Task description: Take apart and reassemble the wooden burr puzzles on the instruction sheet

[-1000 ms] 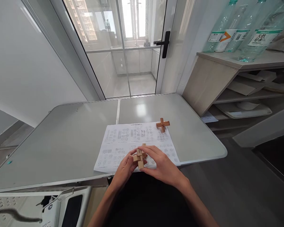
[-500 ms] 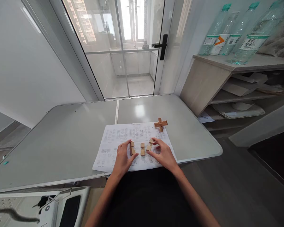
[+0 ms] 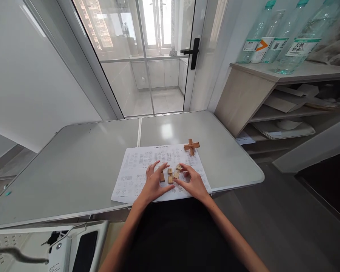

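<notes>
Three small notched wooden puzzle pieces lie near each other on a printed sheet. My left hand (image 3: 153, 183) is spread, thumb and index finger apart around the top and bottom ends of the middle puzzle piece (image 3: 170, 176). Close against its palm side is the left puzzle piece (image 3: 162, 177), partly covered by the fingers. With thumb and fingertips, my right hand (image 3: 193, 183) grips the right puzzle piece (image 3: 176, 172) by its ends; that piece is tilted. Beyond the hands, an assembled wooden cross (image 3: 191, 146) rests at the sheet's upper right corner.
The printed sheet (image 3: 127, 162) lies on a grey table (image 3: 87, 162). A shelf unit (image 3: 243, 87) with plastic bottles (image 3: 277, 45) stands at the right. A glass door (image 3: 147, 75) is behind the table. At lower left, a white tray (image 3: 103, 226) holds a black phone (image 3: 85, 249).
My left hand has let go of the left puzzle piece and moved right, its fingers now around the middle one. The right hand has shifted slightly left with its piece, closer to the middle one.
</notes>
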Motion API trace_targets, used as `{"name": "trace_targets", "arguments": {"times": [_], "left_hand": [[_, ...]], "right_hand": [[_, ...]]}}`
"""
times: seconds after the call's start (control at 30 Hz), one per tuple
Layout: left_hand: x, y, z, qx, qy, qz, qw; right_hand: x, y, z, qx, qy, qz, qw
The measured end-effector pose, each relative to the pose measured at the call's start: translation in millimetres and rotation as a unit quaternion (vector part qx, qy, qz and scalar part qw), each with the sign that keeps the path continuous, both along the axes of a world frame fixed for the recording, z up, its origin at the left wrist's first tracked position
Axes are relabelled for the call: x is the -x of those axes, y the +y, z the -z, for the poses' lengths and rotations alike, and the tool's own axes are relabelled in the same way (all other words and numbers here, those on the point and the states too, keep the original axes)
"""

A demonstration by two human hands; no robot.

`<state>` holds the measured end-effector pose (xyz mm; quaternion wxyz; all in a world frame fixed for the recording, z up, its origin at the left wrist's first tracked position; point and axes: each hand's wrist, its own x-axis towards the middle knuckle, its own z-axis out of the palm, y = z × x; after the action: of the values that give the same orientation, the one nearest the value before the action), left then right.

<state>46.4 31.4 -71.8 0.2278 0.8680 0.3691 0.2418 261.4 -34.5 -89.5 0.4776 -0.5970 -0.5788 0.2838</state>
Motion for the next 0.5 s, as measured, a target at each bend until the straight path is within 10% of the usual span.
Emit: {"name": "trace_targets", "arguments": {"times": [0.5], "left_hand": [[7.6, 1.2, 0.9, 0.096, -0.149, -0.037, 0.984]], "right_hand": [[-9.5, -3.0, -6.3, 0.025, 0.010, -0.074, 0.997]]}}
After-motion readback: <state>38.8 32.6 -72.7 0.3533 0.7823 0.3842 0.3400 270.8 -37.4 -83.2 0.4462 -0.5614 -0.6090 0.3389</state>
